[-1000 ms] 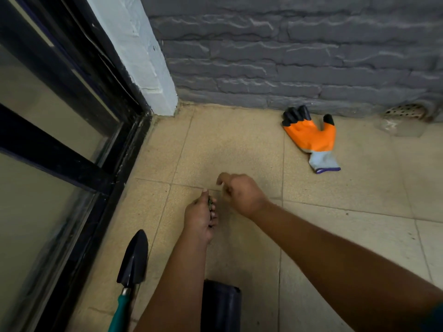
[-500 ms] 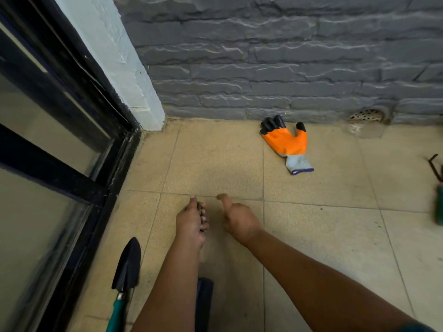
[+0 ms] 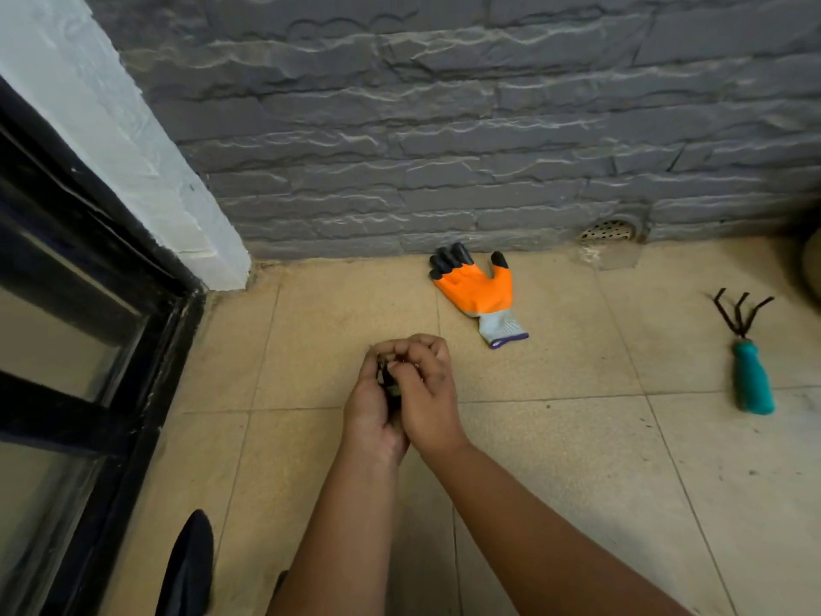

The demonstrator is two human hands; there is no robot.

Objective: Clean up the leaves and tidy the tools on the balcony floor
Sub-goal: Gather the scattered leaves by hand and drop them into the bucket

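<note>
My left hand (image 3: 372,409) and my right hand (image 3: 427,393) are pressed together above the tan floor tiles. Between them sits a small dark clump of leaves (image 3: 385,379), with the fingers of both hands curled around it. An orange glove (image 3: 479,292) with black fingertips and a grey cuff lies flat near the wall. A hand rake (image 3: 744,354) with a teal handle and dark prongs lies on the floor at the right. The black blade of a trowel (image 3: 189,566) shows at the bottom left.
A grey stone wall (image 3: 444,126) closes the far side, with a perforated drain (image 3: 608,229) at its base. A black-framed glass door (image 3: 80,371) runs along the left. A pale rounded object (image 3: 813,269) is cut off at the right edge.
My hands, apart on the floor before, have come together and lifted around the leaves. The view has tilted up and right, bringing the hand rake in.
</note>
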